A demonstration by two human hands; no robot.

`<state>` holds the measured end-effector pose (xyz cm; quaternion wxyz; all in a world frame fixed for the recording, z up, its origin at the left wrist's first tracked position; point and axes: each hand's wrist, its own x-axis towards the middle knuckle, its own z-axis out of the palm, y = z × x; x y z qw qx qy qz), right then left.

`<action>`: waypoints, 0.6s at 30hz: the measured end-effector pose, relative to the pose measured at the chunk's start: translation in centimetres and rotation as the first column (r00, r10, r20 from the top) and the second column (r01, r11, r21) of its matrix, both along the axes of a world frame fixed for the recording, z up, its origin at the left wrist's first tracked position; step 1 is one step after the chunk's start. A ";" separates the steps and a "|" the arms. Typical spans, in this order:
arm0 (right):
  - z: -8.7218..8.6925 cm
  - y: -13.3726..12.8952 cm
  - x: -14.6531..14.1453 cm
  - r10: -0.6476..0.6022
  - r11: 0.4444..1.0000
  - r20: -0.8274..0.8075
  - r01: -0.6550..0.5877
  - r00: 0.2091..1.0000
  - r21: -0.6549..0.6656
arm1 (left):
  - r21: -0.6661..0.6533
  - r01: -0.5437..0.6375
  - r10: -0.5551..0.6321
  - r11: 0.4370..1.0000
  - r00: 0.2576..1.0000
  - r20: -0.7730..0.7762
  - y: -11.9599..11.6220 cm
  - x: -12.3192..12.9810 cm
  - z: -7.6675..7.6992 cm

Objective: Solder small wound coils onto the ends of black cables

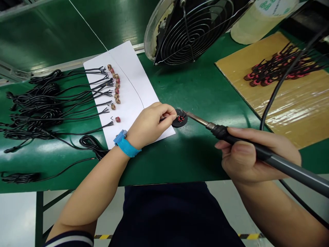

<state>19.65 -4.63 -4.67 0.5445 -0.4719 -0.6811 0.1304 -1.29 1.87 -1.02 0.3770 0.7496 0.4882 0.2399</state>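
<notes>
My right hand grips a soldering iron by its dark handle. The iron's metal tip reaches the edge of a round black disc. On that disc sits a small ring-shaped coil with red and black windings. From the left, my left hand pinches a thin solder wire close to the coil. This wire runs down from the upper left across a white paper sheet. A bit of dark cable shows under the left fingers; whether they hold it too is hidden.
Coiled black cables lie at left, their split ends beside a row of small copper and red coils. A fan with wire guard stands behind. At right, finished-looking red-black coils lie on brown cardboard near a pale container.
</notes>
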 end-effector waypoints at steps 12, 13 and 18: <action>2.6 3.0 -2.5 0.156 0.987 0.259 -0.144 0.953 -0.063 | -0.031 -0.075 0.077 0.997 0.996 0.038 -0.6 -0.4 -0.2; 2.6 3.1 -2.7 0.162 0.986 0.288 -0.144 0.944 -0.083 | -0.038 -0.079 0.081 0.996 0.995 0.057 -0.7 -0.5 -0.2; 2.6 3.6 -3.4 0.150 0.984 0.332 -0.107 0.931 -0.144 | -0.056 -0.094 0.100 0.994 0.987 0.123 -0.9 -0.6 -0.6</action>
